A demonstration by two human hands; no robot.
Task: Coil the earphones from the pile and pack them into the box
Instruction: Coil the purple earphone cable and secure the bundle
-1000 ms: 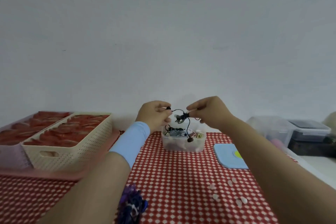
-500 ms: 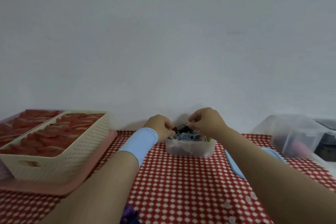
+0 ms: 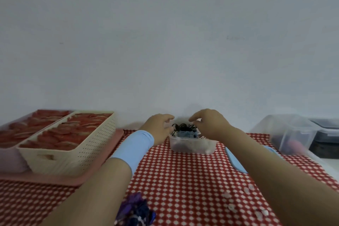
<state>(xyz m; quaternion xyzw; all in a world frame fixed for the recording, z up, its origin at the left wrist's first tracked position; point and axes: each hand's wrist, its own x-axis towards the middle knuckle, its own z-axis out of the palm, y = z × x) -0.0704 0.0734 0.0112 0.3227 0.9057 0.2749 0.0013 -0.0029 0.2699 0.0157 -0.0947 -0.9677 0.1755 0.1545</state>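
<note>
So the black earphones (image 3: 183,126) are sitting on top of everything else in the box (image 3: 191,146), poking up above the rim. My left hand (image 3: 157,126) is at the box's left edge and my right hand (image 3: 209,124) at its right edge. Both have loose, slightly curled fingers, with nothing pinched as far as I can tell. My tip for this bit: pat the coil down flat with straight fingers so it doesn't spring open, and steady the box wall with the other hand. Lift away slowly too, since a fingertip could snag a loop. The box looks pretty full, so tuck loose ends inside. The pile (image 3: 135,211) sits on my side of the box.
</note>
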